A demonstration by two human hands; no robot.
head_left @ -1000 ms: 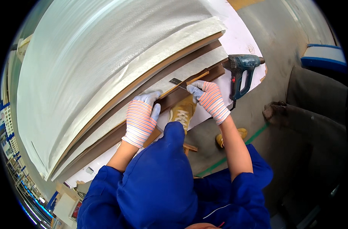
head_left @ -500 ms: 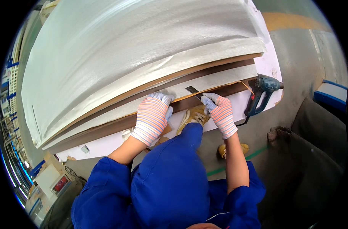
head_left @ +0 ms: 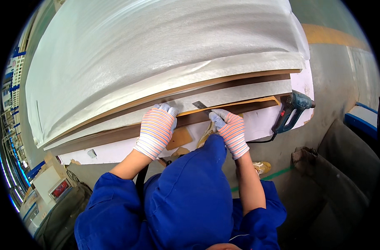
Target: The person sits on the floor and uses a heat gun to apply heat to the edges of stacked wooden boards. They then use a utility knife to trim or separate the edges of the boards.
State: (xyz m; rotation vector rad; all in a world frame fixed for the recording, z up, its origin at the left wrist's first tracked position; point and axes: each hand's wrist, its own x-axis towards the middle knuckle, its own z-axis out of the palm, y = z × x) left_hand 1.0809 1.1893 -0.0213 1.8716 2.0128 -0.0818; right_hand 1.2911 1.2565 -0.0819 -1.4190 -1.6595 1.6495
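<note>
Both hands wear striped knit gloves. My left hand [head_left: 155, 129] is closed over the near edge of a long panel [head_left: 248, 89], thumb below the edge and fingers on its pale top. My right hand [head_left: 230, 131], to the right along the same edge, grips a flat, dark-bladed hand tool [head_left: 199, 105]. Its blade lies across the edge, tip over the pale surface; the glove hides the rest of it. A thin orange-brown edging strip [head_left: 256, 101] runs along this edge. Its right end stands off the panel in a small bend.
Another panel [head_left: 169, 50], covered with white sheeting, lies on top, set back. A heat gun [head_left: 298, 104] with a dark cord rests at the right end of the pale-topped bench [head_left: 256, 129]. A brown piece [head_left: 180, 138] lies near my left hand. Dark cloth [head_left: 335, 158] drapes at right.
The view has shifted slightly. My right hand and the blade have moved a little left along the edge, and the strip's raised right end now sits lower and flatter.
</note>
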